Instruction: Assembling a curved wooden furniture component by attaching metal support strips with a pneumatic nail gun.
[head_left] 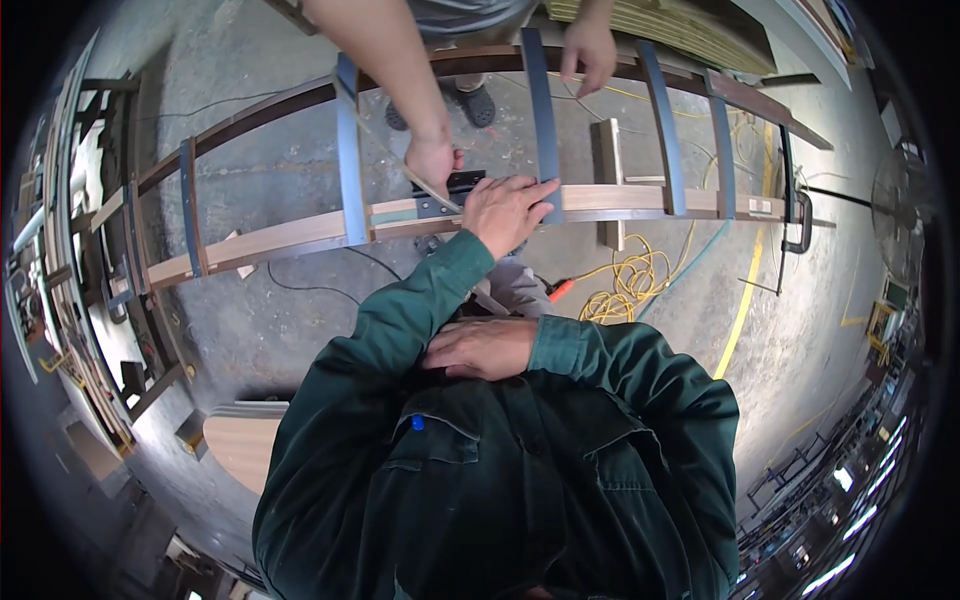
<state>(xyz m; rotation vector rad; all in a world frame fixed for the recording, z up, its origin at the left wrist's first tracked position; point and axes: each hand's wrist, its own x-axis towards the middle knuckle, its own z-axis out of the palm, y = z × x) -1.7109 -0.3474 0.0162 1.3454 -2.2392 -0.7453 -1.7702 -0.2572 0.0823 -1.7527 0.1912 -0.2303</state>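
Observation:
My left hand (508, 212) lies palm down on a long pale wooden strip (610, 197), its fingers stretched to the right beside a blue-grey crossbar (541, 120). Just left of it, a dark metal plate with holes (432, 207) sits on the strip, with a black piece (466, 181) behind it. A co-worker's hand (435, 163) reaches down at that black piece; what it grips is partly hidden. My right hand (480, 348) rests against my waist, back up, with fingers laid out to the left and nothing visible in it.
Several crossbars span the long frame, including another blue-grey bar (352, 160). A black clamp (798, 222) grips its right end. Coiled yellow cable (625, 285) lies on the floor. The co-worker's other hand (590, 55) hangs over the far rail. Boards (240, 440) lie at lower left.

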